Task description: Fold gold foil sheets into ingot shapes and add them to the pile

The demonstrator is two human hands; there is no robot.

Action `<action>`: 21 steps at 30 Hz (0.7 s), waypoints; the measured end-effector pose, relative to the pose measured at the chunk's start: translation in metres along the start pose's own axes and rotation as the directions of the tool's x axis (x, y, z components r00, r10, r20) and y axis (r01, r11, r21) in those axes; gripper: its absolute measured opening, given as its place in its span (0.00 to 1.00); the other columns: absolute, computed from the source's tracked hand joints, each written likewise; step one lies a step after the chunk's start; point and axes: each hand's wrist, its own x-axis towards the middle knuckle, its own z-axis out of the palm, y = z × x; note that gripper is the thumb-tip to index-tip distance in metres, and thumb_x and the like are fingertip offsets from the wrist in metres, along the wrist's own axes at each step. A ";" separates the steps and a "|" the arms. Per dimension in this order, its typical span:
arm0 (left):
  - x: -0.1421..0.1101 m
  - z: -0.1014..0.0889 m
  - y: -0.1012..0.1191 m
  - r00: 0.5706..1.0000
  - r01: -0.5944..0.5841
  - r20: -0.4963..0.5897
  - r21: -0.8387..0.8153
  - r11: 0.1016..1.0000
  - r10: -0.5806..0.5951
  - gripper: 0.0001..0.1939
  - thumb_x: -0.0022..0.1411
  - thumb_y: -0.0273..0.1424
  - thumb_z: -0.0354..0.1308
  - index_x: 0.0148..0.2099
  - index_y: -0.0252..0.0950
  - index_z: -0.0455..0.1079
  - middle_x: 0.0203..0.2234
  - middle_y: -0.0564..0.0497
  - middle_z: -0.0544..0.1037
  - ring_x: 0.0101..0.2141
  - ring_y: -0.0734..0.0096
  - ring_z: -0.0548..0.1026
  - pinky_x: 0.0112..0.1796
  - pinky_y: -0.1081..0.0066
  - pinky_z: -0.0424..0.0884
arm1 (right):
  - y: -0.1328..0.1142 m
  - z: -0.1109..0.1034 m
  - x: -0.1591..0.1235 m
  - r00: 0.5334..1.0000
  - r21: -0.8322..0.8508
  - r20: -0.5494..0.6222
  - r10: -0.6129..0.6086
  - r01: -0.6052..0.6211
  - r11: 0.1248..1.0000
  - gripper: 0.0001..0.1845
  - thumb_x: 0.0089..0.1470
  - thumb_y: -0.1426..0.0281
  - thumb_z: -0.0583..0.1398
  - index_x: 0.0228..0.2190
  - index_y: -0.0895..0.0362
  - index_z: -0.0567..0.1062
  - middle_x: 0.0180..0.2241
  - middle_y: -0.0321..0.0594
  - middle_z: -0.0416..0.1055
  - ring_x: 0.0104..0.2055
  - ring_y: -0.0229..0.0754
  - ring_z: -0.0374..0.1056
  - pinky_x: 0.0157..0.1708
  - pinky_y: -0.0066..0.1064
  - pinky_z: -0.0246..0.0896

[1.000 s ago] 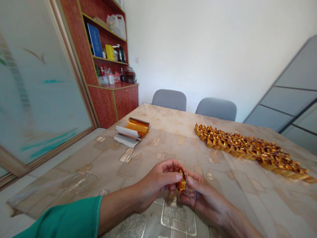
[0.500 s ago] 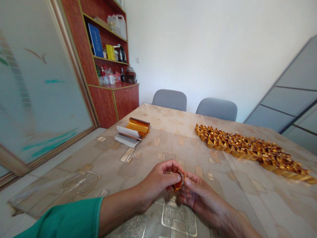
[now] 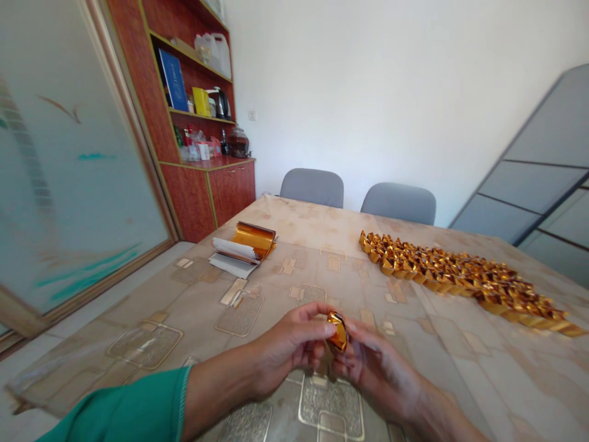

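Note:
Between my two hands, above the near part of the table, is a small folded gold foil paper ingot. The thumb and fingers of my left hand pinch its left side. My right hand grips the right side with thumb and fingertips, and its lower fingers are partly hidden. The foil's shiny gold face shows between the thumbs. Many similar gold folded pieces stand packed in rows on the right of the table. A curled stack of gold foil sheets with white backs lies at the back left.
The table has a patterned cover. Two grey chairs stand along its far side. A red-brown cabinet with shelves of household items is at the back left, beside a frosted sliding door.
The foil piece has turned between my fingers, so more of its gold face shows. Both hands still hold it in nearly the same place; the view has shifted slightly.

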 end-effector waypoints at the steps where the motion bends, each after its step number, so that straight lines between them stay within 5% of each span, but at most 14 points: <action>1: 0.000 0.001 -0.001 0.999 -0.009 -0.040 0.035 0.999 0.010 0.15 0.56 0.36 0.66 0.44 0.35 0.70 0.30 0.52 0.77 0.22 0.81 0.66 0.26 0.77 0.60 | 0.000 0.001 0.000 1.000 -0.027 -0.002 0.005 -0.005 1.000 0.15 0.49 0.61 0.71 0.34 0.58 0.80 0.22 0.32 0.67 0.28 0.36 0.65 0.31 0.29 0.57; 4: 0.001 0.002 -0.001 0.993 -0.020 -0.116 0.091 0.996 0.031 0.14 0.54 0.34 0.67 0.40 0.34 0.71 0.25 0.54 0.74 0.20 0.82 0.64 0.24 0.78 0.58 | 0.001 0.002 0.000 1.000 -0.072 -0.001 0.003 -0.003 0.997 0.14 0.51 0.61 0.70 0.34 0.59 0.80 0.22 0.32 0.66 0.27 0.35 0.62 0.30 0.28 0.57; 21: 0.000 0.000 -0.002 0.997 -0.004 -0.076 0.069 0.998 0.009 0.13 0.57 0.34 0.64 0.44 0.35 0.71 0.27 0.52 0.75 0.21 0.80 0.68 0.24 0.77 0.62 | -0.002 -0.007 0.002 0.998 -0.089 -0.064 -0.009 0.003 0.996 0.15 0.48 0.61 0.71 0.35 0.59 0.81 0.25 0.34 0.68 0.25 0.33 0.58 0.29 0.28 0.54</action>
